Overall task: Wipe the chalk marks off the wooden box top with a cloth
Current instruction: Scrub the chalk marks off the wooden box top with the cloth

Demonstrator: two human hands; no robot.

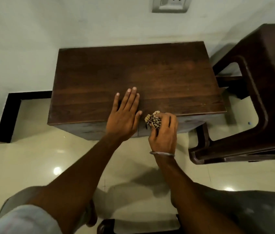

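A dark wooden box [158, 73] stands on the floor against the wall, its flat top facing me. No clear chalk marks show on the top, only faint pale specks near the right side. My left hand [125, 114] lies flat on the top near the front edge, fingers straight. My right hand [163, 132] grips a bunched checked cloth [153, 119], black and tan, just over the front edge of the box, right of my left hand. Most of the cloth is hidden inside the fist.
A dark brown plastic stool [258, 92] stands close to the box's right side. A wall socket [172, 4] sits above. The floor is glossy cream tile [32, 166] with a black skirting [10, 115] at left. My knees fill the lower corners.
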